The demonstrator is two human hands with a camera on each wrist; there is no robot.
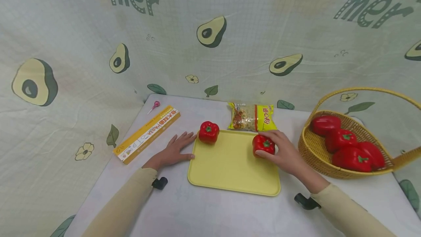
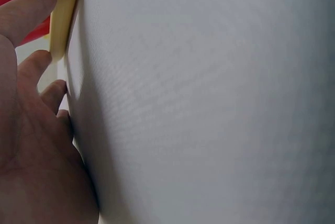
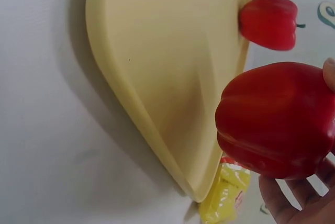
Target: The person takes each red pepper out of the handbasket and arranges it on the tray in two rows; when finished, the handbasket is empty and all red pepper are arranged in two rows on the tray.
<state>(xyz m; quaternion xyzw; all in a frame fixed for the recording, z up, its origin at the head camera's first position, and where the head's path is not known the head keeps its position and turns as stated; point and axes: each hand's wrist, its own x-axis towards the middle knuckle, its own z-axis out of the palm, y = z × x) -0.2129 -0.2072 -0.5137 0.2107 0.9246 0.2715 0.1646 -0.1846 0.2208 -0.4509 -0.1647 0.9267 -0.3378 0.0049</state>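
Observation:
My right hand grips a red bell pepper between thumb and fingers over the right part of a yellow tray. In the right wrist view this bell pepper hangs above the tray surface, a shadow under it. A second red bell pepper stands upright in the tray's far left corner. My left hand lies with spread fingers at the tray's left edge, its thumb at the rim. In the left wrist view the left hand's fingertips are right beside the tray's side.
At the right stands a wicker basket with a tall handle, holding several red bell peppers. Behind the tray lies a yellow food packet. A long pasta box and a pink lollipop lie on the left.

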